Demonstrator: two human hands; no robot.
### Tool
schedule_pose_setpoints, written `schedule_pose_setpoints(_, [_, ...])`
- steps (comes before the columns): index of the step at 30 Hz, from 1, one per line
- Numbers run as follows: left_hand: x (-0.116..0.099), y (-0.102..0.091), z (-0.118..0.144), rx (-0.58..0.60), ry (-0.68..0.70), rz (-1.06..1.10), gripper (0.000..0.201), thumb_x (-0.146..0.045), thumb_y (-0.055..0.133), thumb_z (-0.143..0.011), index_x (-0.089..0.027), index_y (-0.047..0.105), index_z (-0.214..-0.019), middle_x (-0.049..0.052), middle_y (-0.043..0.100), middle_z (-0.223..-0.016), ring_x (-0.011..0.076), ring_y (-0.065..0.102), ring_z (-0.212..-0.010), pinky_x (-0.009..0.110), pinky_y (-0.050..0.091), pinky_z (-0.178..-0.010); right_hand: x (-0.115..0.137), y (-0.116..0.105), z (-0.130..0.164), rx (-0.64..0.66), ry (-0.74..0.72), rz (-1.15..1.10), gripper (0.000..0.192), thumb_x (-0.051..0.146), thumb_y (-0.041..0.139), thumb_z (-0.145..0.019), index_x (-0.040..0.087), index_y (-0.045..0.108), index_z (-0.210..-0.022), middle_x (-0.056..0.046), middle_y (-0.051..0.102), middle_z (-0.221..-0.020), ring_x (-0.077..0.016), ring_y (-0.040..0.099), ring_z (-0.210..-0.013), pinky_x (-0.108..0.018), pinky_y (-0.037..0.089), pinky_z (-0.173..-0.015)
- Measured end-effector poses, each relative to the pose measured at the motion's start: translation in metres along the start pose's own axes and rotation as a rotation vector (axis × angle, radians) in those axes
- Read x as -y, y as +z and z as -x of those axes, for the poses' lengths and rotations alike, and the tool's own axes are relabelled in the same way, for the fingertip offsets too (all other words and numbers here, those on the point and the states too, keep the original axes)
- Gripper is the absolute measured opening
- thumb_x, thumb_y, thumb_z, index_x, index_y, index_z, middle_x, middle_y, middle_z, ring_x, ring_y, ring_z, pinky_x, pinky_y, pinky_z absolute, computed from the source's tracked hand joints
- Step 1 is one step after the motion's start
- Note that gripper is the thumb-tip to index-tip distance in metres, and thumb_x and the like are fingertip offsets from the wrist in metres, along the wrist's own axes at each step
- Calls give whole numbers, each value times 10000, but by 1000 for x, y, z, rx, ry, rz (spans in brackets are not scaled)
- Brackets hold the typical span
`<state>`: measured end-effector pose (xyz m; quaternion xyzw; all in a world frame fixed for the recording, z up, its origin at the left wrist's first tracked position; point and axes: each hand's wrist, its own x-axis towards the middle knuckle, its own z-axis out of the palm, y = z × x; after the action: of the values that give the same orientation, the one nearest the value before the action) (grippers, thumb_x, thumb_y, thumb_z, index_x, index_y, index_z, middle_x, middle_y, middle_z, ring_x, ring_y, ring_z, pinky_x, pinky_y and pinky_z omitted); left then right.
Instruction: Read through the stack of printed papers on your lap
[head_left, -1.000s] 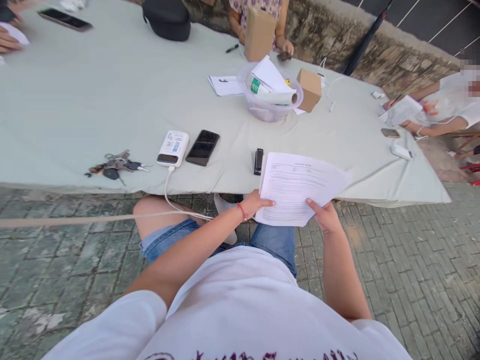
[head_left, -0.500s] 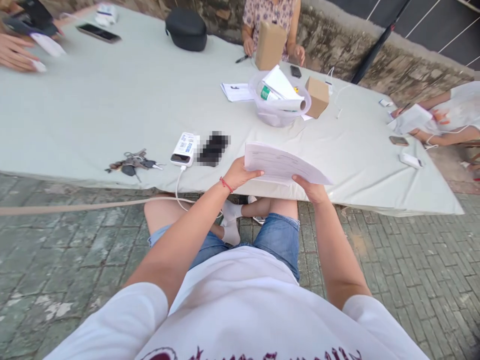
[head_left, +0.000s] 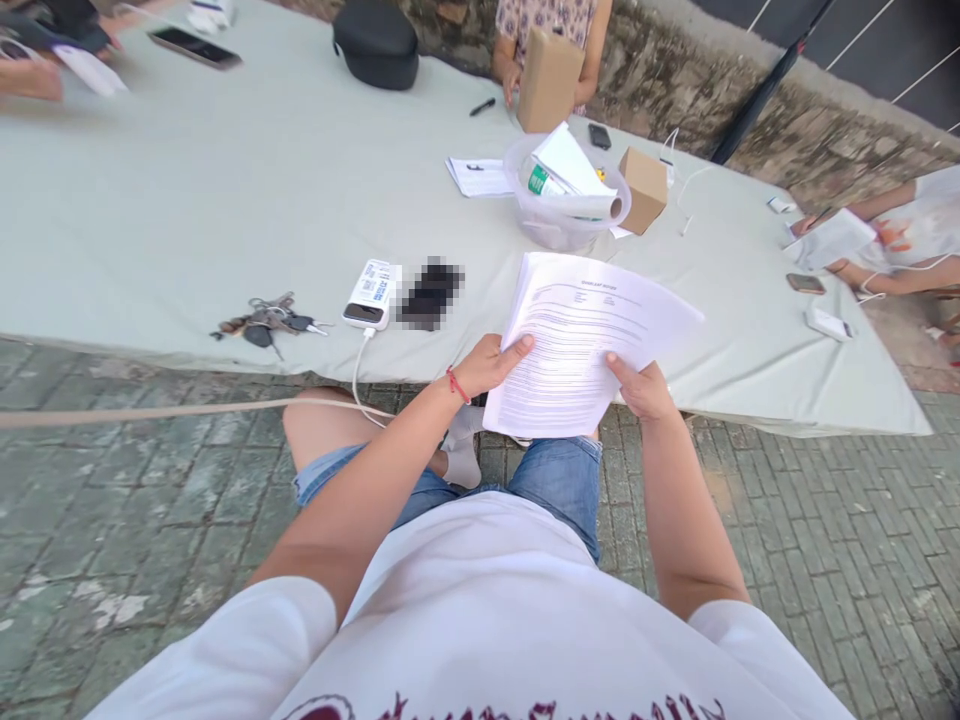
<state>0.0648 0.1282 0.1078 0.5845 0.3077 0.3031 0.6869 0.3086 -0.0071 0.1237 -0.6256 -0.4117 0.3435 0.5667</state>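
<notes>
A stack of printed paper sheets (head_left: 570,350) is held between my two hands, over the table's near edge and my lap. My left hand (head_left: 491,365) grips its left edge, thumb on top and the other fingers mostly hidden behind. On the right edge, my right hand (head_left: 641,385) pinches the sheets the same way. The printed side faces me, with a heading near the top and lines of text too small to read. Left of the papers lie a white power bank (head_left: 369,293) with a plugged-in cable and a pixelated dark object (head_left: 431,295).
The cloth-covered table (head_left: 225,190) carries keys (head_left: 270,322), a black case (head_left: 375,45), a phone (head_left: 195,47), a plastic tub (head_left: 562,225) with rolled paper, and cardboard boxes (head_left: 551,80). A person (head_left: 551,25) sits opposite; others are at the left and right edges.
The papers have tilted up from nearly edge-on, so their printed face now shows and hangs lower toward my lap. Both hands have kept their grip, shifting slightly. The hand at far left has moved.
</notes>
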Motion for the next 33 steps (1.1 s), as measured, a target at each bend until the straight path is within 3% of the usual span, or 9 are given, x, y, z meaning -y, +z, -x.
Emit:
schedule_pose_setpoints(3, [11,13,13,89,-95,116,683,-734,689,-792,-141,763,-1123,147,784,-1127,363,671,-1214,448,513,-1073,-6,-4,20,-86,89,-76,534,611,799,-782,237,748,-1160,-85,775,-1188,-313,702,-1162,-489,577,-1008])
schedule_pose_setpoints(9, [49,37,29,49,-271,320,676,-731,718,-771,-139,748,-1095,165,783,-1114,359,686,-1167,490,496,-1066,-22,-5,57,-232,134,7,483,607,699,-869,223,753,-1158,-69,792,-1112,-292,730,-1054,-443,586,-922])
schedule_pose_setpoints(16, [71,42,29,-318,-155,236,406,-589,686,-841,-201,638,-949,35,727,-912,202,661,-878,344,530,-846,-44,-12,76,-273,182,190,523,640,660,-869,205,762,-1141,-60,796,-1008,-288,717,-985,-403,585,-835])
schedule_pose_setpoints(22, [75,48,31,-403,-224,282,283,-493,643,-871,-212,612,-894,9,680,-833,178,618,-799,308,501,-792,-60,-4,82,-259,267,69,526,630,695,-846,205,767,-1148,-61,795,-1048,-266,723,-924,-387,576,-829])
schedule_pose_setpoints(29, [76,52,35,-420,-136,13,248,-450,585,-943,-230,569,-828,10,650,-822,203,599,-845,312,455,-827,-62,1,90,-266,299,95,511,648,674,-851,219,768,-1113,-42,789,-960,-252,708,-850,-368,554,-775])
schedule_pose_setpoints(33, [78,50,36,-430,-159,-17,260,-436,585,-940,-227,576,-787,16,644,-793,215,591,-832,313,444,-819,-62,3,93,-244,318,87,492,652,657,-858,223,759,-1077,-31,773,-919,-243,684,-810,-347,527,-730])
